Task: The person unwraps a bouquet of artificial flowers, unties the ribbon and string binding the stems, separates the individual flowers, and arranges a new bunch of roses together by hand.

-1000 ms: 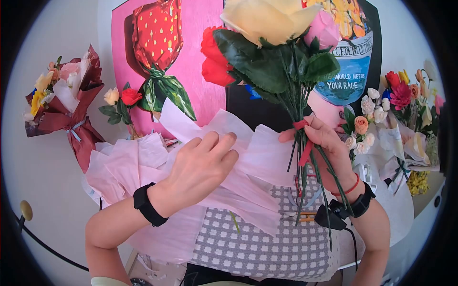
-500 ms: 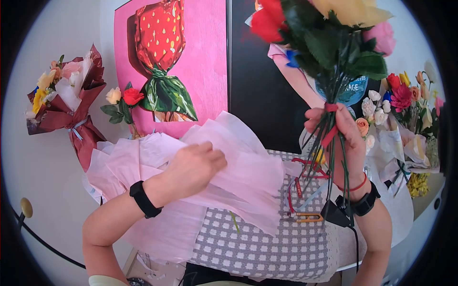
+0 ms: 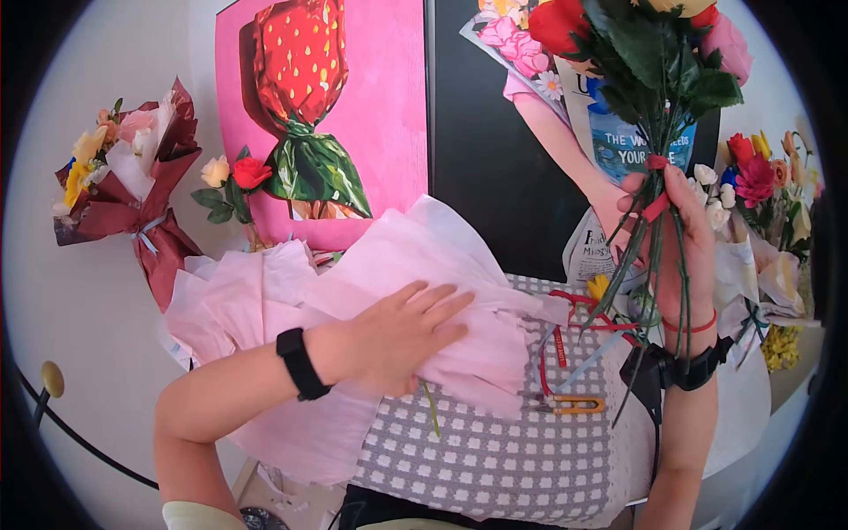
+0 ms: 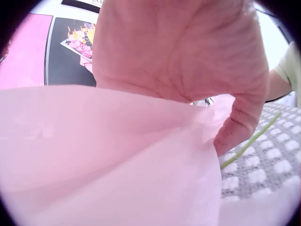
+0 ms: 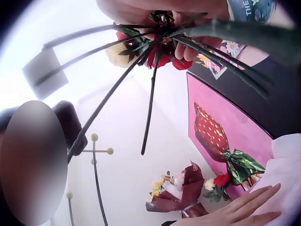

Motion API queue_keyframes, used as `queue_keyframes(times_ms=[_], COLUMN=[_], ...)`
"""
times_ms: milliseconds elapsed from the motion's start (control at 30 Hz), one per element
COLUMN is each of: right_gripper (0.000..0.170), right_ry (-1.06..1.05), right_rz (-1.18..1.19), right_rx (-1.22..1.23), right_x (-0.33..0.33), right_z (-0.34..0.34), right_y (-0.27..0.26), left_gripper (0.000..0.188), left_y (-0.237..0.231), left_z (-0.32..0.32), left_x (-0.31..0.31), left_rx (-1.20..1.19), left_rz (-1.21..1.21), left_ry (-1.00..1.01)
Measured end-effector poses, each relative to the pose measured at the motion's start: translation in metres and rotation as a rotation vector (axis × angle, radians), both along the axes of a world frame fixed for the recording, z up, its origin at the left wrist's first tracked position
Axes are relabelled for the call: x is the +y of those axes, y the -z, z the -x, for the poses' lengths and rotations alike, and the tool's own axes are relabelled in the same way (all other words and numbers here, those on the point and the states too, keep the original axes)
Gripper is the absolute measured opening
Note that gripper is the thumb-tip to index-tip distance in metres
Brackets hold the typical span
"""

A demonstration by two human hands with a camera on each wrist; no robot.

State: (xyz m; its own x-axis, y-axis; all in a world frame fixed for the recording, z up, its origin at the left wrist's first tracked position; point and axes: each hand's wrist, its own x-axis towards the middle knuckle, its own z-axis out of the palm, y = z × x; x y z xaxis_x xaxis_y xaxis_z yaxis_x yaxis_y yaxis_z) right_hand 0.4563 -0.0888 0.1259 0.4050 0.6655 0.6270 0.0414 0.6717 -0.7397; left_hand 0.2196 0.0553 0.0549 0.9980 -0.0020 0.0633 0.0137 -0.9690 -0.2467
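Note:
My right hand (image 3: 685, 238) grips a bouquet (image 3: 658, 66) upright by its stems, just at the red ribbon tied round them. Red, pink and cream blooms with dark leaves crown it, partly cut off at the top of the head view. In the right wrist view the bare stems (image 5: 149, 113) fan out below the fist. My left hand (image 3: 402, 340) lies with spread fingers over the pink tissue paper (image 3: 442, 247), whose layers fan across the table. From the left wrist, its palm (image 4: 183, 52) shows above the paper, the thumb close against the paper's edge.
Orange-handled thread snips (image 3: 574, 405) and a red ribbon (image 3: 543, 367) lie on the grey checked cloth (image 3: 477, 459). A green stem (image 3: 431, 411) pokes out under the paper. A maroon-wrapped bouquet (image 3: 146, 212) stands left; more flowers (image 3: 755, 181) stand right. Two pictures lean behind.
The right hand has carried the bouquet to the right. My left hand, its fingers bent over the paper before, has spread them and come down and right over the pink sheets.

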Motion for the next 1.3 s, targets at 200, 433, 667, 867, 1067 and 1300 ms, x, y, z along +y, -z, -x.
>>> queue_keyframes(times_ms=[200,433,667,867,1067,1300], right_gripper=[0.023,0.027,0.026,0.026,0.029,0.03], right_ry=[-0.033,-0.018,-0.017,-0.006,0.025,-0.008], right_rz=[-0.016,0.055,0.036,-0.003,-0.04,-0.112], right_rx=[0.035,0.055,-0.034,-0.075,0.039,0.063], right_x=[-0.001,-0.003,-0.006,-0.007,-0.01,-0.013], right_z=[-0.008,-0.008,-0.001,0.001,-0.005,-0.011], right_y=[-0.001,-0.003,-0.005,-0.005,-0.004,-0.002], left_gripper=[0.092,0.083,0.045,0.039,0.043,0.04], left_y=[0.002,0.006,-0.029,-0.08,-0.105,-0.085], left_z=[-0.048,-0.1,-0.072,-0.023,0.06,0.124], left_x=[0.032,0.064,0.06,0.07,0.096,0.12], left_rx=[0.019,0.116,-0.05,-0.272,-0.342,-0.153], left_rz=[-0.115,0.047,0.225,0.108,-0.078,0.216], left_ry=[-0.022,-0.096,-0.126,-0.101,-0.267,-0.297])
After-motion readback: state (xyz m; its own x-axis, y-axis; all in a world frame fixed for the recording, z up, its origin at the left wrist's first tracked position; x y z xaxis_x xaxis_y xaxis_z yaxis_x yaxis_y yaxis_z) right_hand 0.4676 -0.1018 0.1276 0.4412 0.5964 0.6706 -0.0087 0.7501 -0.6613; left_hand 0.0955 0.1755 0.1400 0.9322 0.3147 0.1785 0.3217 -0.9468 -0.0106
